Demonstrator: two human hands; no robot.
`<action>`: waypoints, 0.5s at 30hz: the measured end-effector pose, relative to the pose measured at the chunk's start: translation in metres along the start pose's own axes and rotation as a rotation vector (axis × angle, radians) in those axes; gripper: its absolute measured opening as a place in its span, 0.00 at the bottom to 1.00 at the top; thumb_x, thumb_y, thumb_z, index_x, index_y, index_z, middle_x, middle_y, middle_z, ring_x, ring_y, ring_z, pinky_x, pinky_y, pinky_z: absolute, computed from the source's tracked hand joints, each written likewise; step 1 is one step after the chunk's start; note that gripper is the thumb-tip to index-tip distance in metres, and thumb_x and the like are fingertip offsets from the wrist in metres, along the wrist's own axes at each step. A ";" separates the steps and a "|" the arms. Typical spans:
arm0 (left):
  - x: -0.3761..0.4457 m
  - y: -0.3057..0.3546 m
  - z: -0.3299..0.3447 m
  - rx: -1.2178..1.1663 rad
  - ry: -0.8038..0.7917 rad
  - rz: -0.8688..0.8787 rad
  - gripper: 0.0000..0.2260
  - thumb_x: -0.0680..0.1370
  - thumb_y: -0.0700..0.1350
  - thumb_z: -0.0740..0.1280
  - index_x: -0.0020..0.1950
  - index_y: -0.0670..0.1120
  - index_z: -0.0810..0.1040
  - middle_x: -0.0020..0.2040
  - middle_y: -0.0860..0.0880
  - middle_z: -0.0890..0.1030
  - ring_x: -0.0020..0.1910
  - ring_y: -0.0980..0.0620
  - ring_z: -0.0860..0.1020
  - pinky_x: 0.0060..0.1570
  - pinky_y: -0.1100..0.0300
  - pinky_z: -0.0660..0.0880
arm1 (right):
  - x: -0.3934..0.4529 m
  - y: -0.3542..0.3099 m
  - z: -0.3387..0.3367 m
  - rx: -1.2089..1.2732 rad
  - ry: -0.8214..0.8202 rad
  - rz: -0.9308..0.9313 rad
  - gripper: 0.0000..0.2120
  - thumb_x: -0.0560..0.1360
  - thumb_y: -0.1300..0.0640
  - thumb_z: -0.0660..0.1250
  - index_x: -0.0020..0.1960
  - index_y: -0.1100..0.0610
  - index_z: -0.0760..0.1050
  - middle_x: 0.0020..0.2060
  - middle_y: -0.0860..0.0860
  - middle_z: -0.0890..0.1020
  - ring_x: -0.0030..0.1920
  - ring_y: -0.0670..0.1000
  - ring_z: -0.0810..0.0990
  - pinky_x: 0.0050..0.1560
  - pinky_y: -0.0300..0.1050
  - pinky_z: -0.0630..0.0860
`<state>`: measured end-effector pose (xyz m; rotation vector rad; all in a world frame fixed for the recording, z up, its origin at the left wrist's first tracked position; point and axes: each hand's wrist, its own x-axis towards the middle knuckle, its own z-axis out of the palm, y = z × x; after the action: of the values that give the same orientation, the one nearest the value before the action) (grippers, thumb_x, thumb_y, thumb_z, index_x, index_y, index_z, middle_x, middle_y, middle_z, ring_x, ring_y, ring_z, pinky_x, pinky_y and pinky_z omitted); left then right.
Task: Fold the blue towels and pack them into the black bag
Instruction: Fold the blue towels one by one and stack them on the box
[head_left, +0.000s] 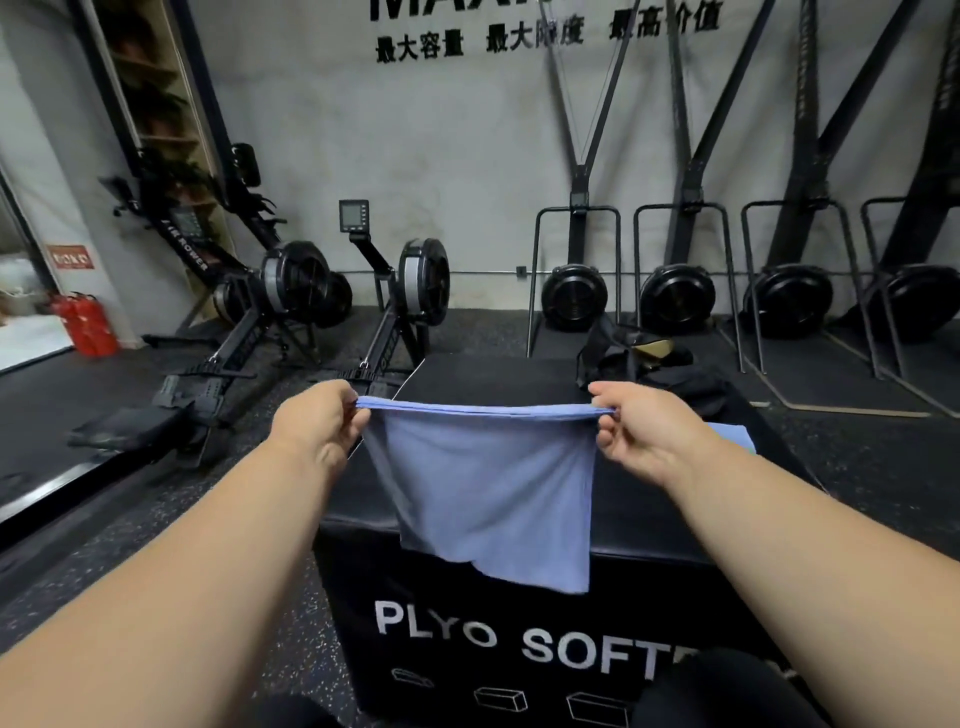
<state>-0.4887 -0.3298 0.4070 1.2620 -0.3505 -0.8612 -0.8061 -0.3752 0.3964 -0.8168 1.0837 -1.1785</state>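
Note:
A blue towel (488, 488) hangs doubled over in the air above the black plyo box (498, 639). My left hand (317, 426) pinches its upper left corner and my right hand (634, 431) pinches its upper right corner, so the top edge is stretched taut between them. The lower edge drapes past the box's front rim. Another blue towel (735, 434) lies on the box behind my right wrist, mostly hidden. The black bag (649, 364) sits open at the box's far right corner.
Two rowing machines (291, 312) stand on the dark rubber floor to the left of the box. Several ski machines (675, 291) line the back wall. A red fire extinguisher (85, 322) stands at the far left.

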 end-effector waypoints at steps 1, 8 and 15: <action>0.002 0.009 0.007 -0.001 -0.002 0.021 0.09 0.77 0.32 0.63 0.40 0.41 0.73 0.36 0.46 0.72 0.28 0.56 0.75 0.23 0.67 0.76 | 0.005 -0.010 0.002 0.025 0.007 -0.004 0.12 0.81 0.67 0.61 0.59 0.58 0.80 0.36 0.50 0.73 0.24 0.43 0.68 0.23 0.35 0.67; 0.018 0.023 0.035 0.046 -0.010 0.062 0.07 0.78 0.32 0.64 0.42 0.40 0.74 0.40 0.45 0.72 0.33 0.54 0.75 0.29 0.67 0.80 | 0.019 -0.026 0.004 -0.026 0.000 0.007 0.09 0.82 0.64 0.63 0.49 0.55 0.80 0.35 0.48 0.74 0.23 0.42 0.68 0.25 0.35 0.68; 0.071 0.009 0.066 0.190 -0.063 -0.009 0.08 0.79 0.33 0.62 0.41 0.41 0.72 0.36 0.46 0.71 0.30 0.54 0.71 0.20 0.67 0.74 | 0.067 -0.026 0.009 -0.107 0.049 0.057 0.08 0.82 0.62 0.65 0.45 0.54 0.78 0.33 0.48 0.73 0.22 0.42 0.68 0.22 0.34 0.68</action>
<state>-0.4834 -0.4261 0.4204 1.4146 -0.4869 -0.8928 -0.8035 -0.4469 0.4079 -0.8382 1.2113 -1.1049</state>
